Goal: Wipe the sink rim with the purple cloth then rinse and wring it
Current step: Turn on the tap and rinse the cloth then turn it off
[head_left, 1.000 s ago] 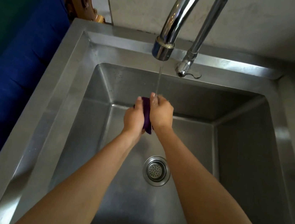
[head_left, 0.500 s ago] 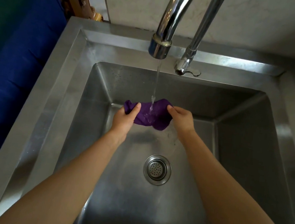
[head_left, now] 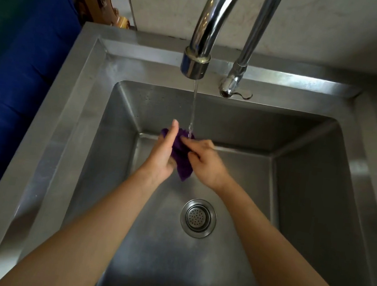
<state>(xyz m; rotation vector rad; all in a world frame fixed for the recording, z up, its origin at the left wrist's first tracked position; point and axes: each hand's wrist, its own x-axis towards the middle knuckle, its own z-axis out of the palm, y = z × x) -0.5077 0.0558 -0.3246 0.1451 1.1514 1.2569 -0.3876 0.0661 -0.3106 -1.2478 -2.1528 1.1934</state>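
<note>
Sink: a steel basin with a broad flat rim fills the scene; both forearms reach in from the near edge.
Wall: pale, behind the far rim.
Tap: curved chrome spout over the far side of the basin, nozzle pointing down.
Left hand: held upright, fingers straight and pressed together, palm flat against the left side of the cloth.
Right hand: just right of the left hand, fingers curled, tips pinching the cloth's upper part.
Purple cloth: bunched between the two hands above the basin floor, one corner hanging down.
Drain: round strainer, nearer than the hands.
Water: thin stream from the nozzle, landing on the cloth's top edge.
</note>
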